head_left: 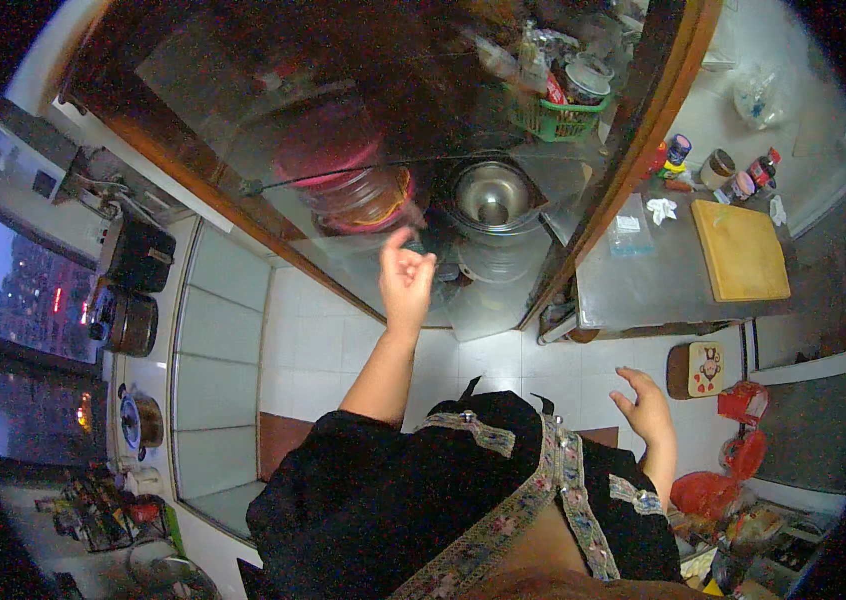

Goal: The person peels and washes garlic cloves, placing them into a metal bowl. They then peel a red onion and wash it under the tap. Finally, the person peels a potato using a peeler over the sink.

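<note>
In front of me, my left hand [408, 281] reaches up to the glass front of a wood-framed cabinet [438, 45]. Its index finger extends and the other fingers curl; a small dark thing [414, 246] shows behind them, too blurred to name. I cannot tell whether the hand grips it. Stacked metal bowls [494, 196], with clear containers below, lie just right of that hand. Pink-rimmed clear basins [351, 195] are behind the glass to its left. Over the floor at my right side, my right hand [644, 409] hangs with nothing in it, thumb and fingers apart.
A grey table [640, 289] at the right bears a wooden cutting board [742, 251], jars and bottles. Below it is a stool with a monkey picture [706, 370]. Along the left, a counter holds a pot [140, 422]. A green basket [561, 120] appears at the cabinet.
</note>
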Available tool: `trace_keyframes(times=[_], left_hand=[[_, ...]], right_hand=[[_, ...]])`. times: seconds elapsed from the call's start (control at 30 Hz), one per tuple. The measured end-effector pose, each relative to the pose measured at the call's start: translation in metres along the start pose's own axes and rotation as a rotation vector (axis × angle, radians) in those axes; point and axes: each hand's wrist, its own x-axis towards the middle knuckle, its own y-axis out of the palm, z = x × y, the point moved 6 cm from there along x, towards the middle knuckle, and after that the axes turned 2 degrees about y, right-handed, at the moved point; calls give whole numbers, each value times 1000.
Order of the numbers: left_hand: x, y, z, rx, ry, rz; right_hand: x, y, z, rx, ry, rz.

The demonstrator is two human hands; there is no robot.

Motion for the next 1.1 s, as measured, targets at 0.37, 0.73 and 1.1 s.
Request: trace_keyframes(times=[0.37, 0.73, 1.1], left_hand=[[15, -17, 5, -177, -83, 331], [83, 146, 77, 459, 125, 962], [97, 226, 222, 1066, -94, 1497]], right_hand=[[13, 15, 24, -17, 20, 125], [-60, 7, -25, 86, 284, -111], [-167, 23, -58, 118, 595, -252]])
